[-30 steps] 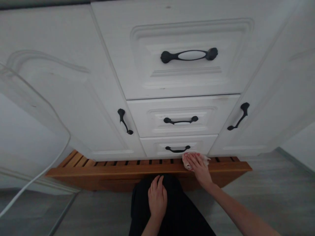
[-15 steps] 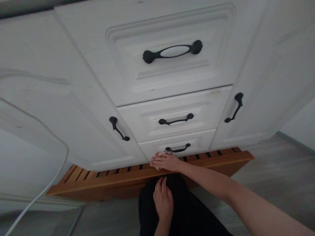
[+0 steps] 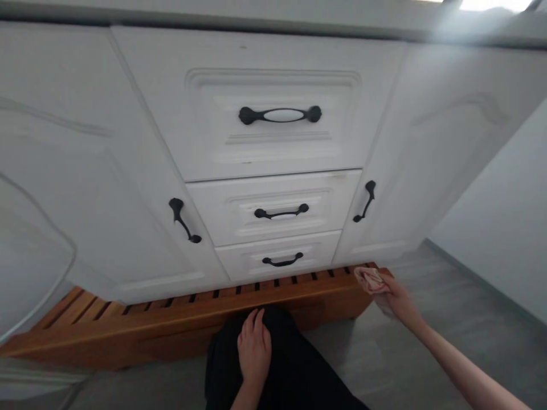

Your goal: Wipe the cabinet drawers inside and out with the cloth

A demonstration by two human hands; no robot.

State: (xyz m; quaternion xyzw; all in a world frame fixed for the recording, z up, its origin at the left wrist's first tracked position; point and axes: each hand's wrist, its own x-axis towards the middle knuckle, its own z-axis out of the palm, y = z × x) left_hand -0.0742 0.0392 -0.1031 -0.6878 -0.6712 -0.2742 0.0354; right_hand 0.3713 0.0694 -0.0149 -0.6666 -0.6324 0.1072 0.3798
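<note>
At the lower right of the frame, the right hand (image 3: 400, 302) had its grip closed on a crumpled cloth (image 3: 370, 280) by the wooden surface's (image 3: 188, 316) right end. At lower centre, the left hand (image 3: 253, 348) lay slack, fingers loosely extended, on a dark trouser leg (image 3: 297, 364).

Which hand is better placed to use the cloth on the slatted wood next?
The right hand, probably: it holds the cloth near the right end of the slatted wood, while the left hand rests on a dark-clothed leg.
</note>
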